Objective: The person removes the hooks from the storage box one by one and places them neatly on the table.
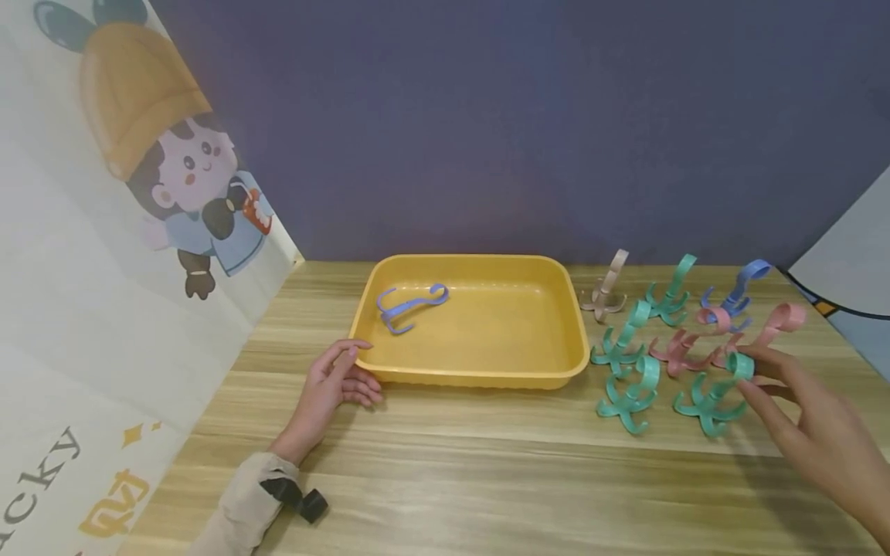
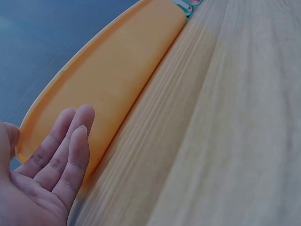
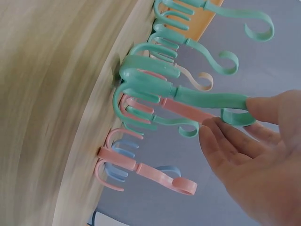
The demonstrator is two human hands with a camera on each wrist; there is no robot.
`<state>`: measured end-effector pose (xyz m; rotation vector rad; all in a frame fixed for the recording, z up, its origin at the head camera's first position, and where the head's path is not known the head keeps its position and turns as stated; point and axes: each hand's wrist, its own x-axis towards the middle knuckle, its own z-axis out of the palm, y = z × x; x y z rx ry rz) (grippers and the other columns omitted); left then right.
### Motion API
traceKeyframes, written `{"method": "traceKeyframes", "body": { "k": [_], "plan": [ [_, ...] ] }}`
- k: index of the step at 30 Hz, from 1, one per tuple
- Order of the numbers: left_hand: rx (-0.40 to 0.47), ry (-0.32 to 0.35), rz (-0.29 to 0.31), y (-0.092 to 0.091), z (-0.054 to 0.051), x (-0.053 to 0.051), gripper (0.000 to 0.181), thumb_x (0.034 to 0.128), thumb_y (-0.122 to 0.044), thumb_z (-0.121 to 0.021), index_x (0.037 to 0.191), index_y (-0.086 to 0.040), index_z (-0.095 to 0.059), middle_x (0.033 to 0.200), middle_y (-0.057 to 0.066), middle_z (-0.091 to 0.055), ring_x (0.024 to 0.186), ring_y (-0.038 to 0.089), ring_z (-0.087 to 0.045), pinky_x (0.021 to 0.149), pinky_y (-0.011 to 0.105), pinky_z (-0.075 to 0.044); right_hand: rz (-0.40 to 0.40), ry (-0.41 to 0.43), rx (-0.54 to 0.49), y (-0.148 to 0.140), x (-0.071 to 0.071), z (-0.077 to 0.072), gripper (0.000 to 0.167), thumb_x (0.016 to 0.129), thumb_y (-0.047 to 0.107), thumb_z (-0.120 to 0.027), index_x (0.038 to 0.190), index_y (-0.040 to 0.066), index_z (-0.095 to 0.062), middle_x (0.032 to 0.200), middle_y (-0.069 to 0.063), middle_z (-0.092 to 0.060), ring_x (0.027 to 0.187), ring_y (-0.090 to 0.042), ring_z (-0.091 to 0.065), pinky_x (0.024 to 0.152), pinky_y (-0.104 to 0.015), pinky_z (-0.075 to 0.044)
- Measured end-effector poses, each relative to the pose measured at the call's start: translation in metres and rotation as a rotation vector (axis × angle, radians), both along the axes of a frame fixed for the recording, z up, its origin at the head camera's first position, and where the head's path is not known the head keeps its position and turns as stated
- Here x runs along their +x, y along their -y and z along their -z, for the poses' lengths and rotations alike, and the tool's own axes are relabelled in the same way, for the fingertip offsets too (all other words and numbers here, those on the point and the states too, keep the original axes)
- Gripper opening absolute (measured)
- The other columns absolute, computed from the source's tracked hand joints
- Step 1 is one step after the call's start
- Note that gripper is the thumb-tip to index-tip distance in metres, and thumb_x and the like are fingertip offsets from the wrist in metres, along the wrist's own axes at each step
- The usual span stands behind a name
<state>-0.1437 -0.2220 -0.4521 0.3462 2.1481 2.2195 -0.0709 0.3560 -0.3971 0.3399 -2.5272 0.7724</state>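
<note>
My left hand [image 1: 338, 376] holds the front left corner of a yellow plastic tray [image 1: 473, 380], one digit over the rim and the other fingers against the outer wall. Inside the tray, toward its left, a blue multi-prong hanging hook [image 1: 410, 306] lies on its side. At the right, my right hand [image 1: 799, 401] pinches the curled top of a green multi-prong hanging hook [image 3: 146, 84] between thumb and fingers. That hook is upright, prongs down; whether its base touches the table I cannot tell.
Close around stand more hooks: several green ones [image 1: 629, 398], two pink ones [image 1: 681, 351], a blue one [image 1: 738, 293] and a beige one [image 1: 606, 289]. They occupy the wooden table [image 1: 487, 479] right of the tray. A dark blue wall [image 1: 487, 131] rises behind.
</note>
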Motion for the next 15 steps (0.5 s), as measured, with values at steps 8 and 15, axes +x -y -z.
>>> {"method": "traceKeyframes", "body": {
  "k": [8,15],
  "plan": [
    [0.001,0.005,-0.003,-0.0008,-0.0001,-0.0001,0.051,0.1079,-0.037,-0.042,0.132,0.008,-0.044,0.077,0.022,-0.068,0.064,0.032,-0.071,0.056,0.045,-0.06,0.068,0.08,-0.007,-0.0029,-0.0007,-0.0036,0.052,0.092,0.01,-0.072,0.139,0.001,-0.05,0.128,-0.026,-0.06,0.095,0.032,-0.033,0.06,0.002,-0.034],
    [0.006,0.013,-0.007,-0.0015,-0.001,0.0007,0.051,0.1079,-0.037,-0.042,0.132,0.008,-0.044,0.076,0.019,-0.068,0.061,0.03,-0.07,0.053,0.04,-0.059,0.11,0.088,-0.023,-0.0041,0.0019,-0.0033,0.059,0.086,0.016,-0.079,0.138,0.005,-0.053,0.115,0.041,-0.043,0.093,0.032,-0.035,0.057,-0.002,-0.034]
  ]
}}
